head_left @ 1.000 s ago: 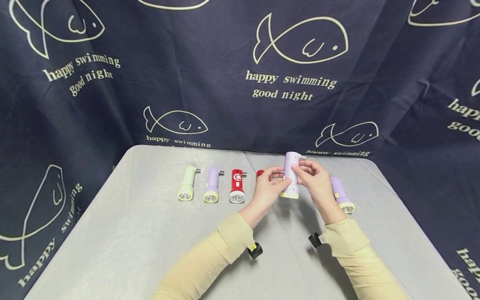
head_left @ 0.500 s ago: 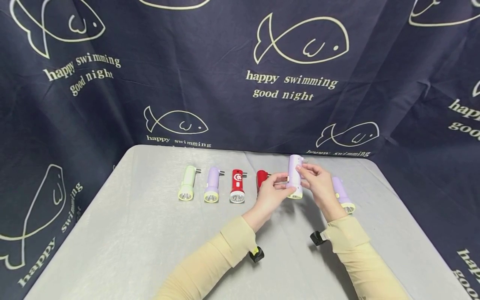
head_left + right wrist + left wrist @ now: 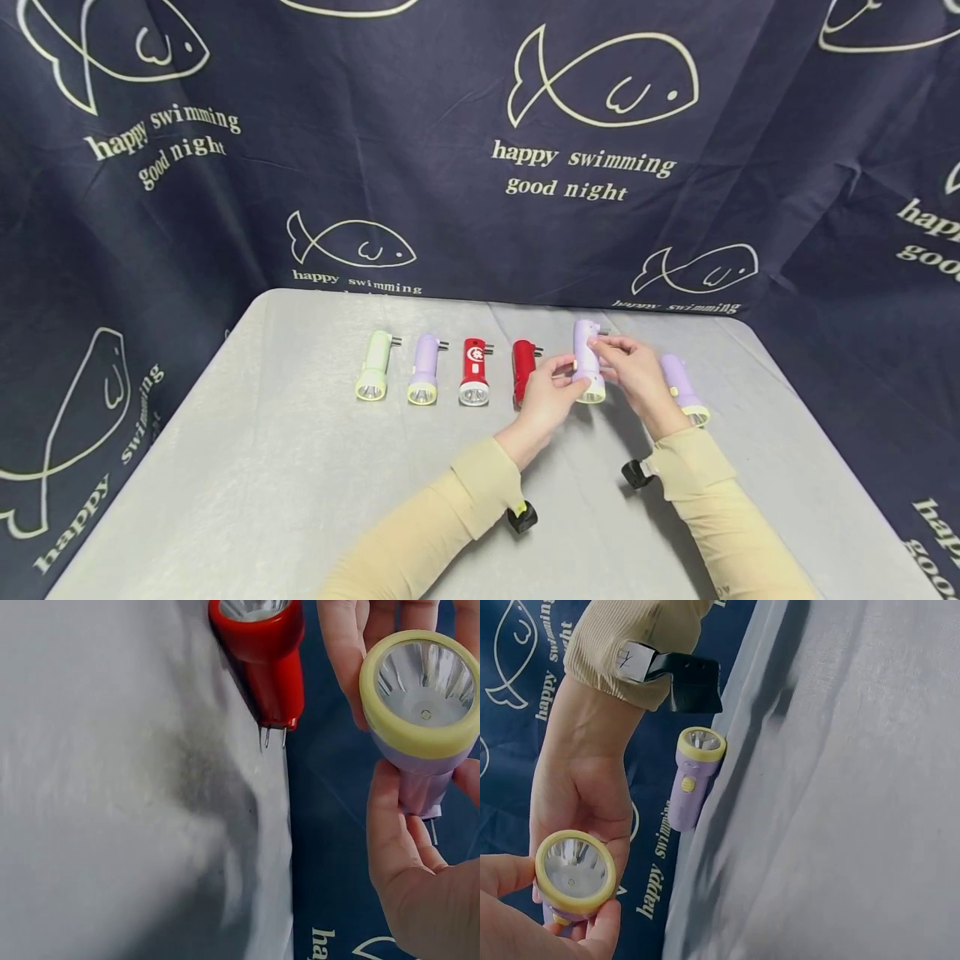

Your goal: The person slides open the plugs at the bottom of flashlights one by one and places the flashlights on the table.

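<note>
Both hands hold one purple flashlight (image 3: 586,352) with a yellow rim, above the table right of centre. My left hand (image 3: 550,398) pinches it low, near the lamp head, between thumb and fingers. Higher up its body, the thumb and fingers of my right hand (image 3: 636,373) grip it from the right. The lamp faces me, and metal plug prongs stick out near the far end. In the left wrist view the yellow rim (image 3: 576,871) and reflector show plainly. Left of the hands lies a red flashlight (image 3: 523,367), its lower part behind the left hand.
Further left on the grey table (image 3: 300,483) lie a red flashlight with a white emblem (image 3: 474,371), a purple flashlight (image 3: 424,369) and a pale green flashlight (image 3: 374,365). Another purple flashlight (image 3: 678,385) lies beside the right wrist. A dark fish-print curtain (image 3: 465,150) hangs behind the table.
The held purple flashlight has moved slightly right and then down toward the table, its lamp now tilted more toward me. The left hand shifted right, uncovering more of the nearby red flashlight.
</note>
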A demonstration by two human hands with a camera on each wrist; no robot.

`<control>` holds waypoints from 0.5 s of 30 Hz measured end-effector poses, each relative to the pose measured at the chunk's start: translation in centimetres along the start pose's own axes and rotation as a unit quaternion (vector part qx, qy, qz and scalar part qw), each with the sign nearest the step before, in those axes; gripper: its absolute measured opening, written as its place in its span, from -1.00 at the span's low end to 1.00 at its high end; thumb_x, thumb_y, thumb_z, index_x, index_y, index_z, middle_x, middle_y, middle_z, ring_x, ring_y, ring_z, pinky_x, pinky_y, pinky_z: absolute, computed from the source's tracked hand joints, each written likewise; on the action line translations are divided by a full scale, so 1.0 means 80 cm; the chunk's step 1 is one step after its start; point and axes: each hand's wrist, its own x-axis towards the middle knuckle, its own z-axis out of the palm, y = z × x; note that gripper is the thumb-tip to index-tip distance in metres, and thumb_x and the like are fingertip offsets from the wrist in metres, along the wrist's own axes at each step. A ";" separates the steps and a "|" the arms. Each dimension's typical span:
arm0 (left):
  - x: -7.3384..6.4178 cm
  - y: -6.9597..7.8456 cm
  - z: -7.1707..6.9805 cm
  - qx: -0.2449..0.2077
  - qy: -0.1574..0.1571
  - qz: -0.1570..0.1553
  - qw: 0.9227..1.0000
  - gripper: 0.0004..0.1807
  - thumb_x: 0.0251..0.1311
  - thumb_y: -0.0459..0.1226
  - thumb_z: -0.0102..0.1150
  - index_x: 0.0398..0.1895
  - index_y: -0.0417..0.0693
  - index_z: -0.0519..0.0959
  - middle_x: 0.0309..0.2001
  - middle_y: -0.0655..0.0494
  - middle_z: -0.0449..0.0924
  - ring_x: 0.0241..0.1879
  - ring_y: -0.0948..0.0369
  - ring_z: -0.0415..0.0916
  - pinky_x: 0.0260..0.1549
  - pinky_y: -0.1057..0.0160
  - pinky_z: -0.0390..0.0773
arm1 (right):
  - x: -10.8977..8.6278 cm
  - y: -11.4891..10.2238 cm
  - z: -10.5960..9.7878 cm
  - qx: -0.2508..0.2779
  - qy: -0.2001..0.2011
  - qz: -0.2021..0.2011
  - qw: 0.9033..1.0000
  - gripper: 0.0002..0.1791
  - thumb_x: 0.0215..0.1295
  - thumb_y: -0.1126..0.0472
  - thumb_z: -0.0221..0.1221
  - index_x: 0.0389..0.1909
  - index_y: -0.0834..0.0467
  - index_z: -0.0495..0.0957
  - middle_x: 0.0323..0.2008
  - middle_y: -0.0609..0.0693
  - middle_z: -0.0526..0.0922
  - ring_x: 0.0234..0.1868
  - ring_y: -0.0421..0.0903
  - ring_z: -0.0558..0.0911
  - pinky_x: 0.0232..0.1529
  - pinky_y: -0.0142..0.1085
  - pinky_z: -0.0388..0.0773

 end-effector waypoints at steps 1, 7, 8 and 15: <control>0.000 -0.001 0.001 0.001 0.003 0.000 1.000 -0.55 0.08 -0.37 0.29 0.09 -0.13 0.51 0.02 0.06 0.59 -0.07 0.16 0.59 -0.19 0.30 0.61 | 0.001 0.001 0.000 -0.003 -0.003 0.003 1.000 -0.66 0.23 0.12 0.25 -0.11 0.25 0.46 -0.39 -0.19 0.61 -0.38 -0.31 0.62 -0.29 -0.42 0.63; 0.002 -0.007 0.009 0.004 0.024 -0.004 1.000 -0.57 0.07 -0.39 0.28 0.07 -0.18 0.51 -0.03 0.04 0.60 -0.12 0.13 0.58 -0.21 0.34 0.60 | 0.005 0.009 -0.003 -0.034 -0.018 0.021 0.999 -0.47 0.26 0.10 0.21 0.08 0.39 0.37 -0.42 -0.23 0.59 -0.38 -0.34 0.61 -0.29 -0.45 0.61; 0.002 -0.008 0.010 0.005 0.026 -0.003 1.000 -0.57 0.07 -0.40 0.28 0.06 -0.19 0.52 -0.03 0.03 0.60 -0.13 0.13 0.58 -0.21 0.35 0.60 | 0.004 0.009 -0.003 -0.039 -0.020 0.022 0.999 -0.45 0.26 0.10 0.21 0.10 0.42 0.36 -0.42 -0.24 0.59 -0.38 -0.34 0.61 -0.28 -0.46 0.61; 0.006 -0.013 0.015 0.015 0.042 -0.008 0.999 -0.59 0.06 -0.40 0.27 0.04 -0.21 0.52 -0.06 0.00 0.60 -0.17 0.18 0.56 -0.23 0.38 0.58 | 0.006 0.014 -0.003 -0.063 -0.025 0.022 0.997 -0.41 0.26 0.11 0.20 0.14 0.46 0.34 -0.41 -0.28 0.58 -0.38 -0.36 0.61 -0.26 -0.47 0.60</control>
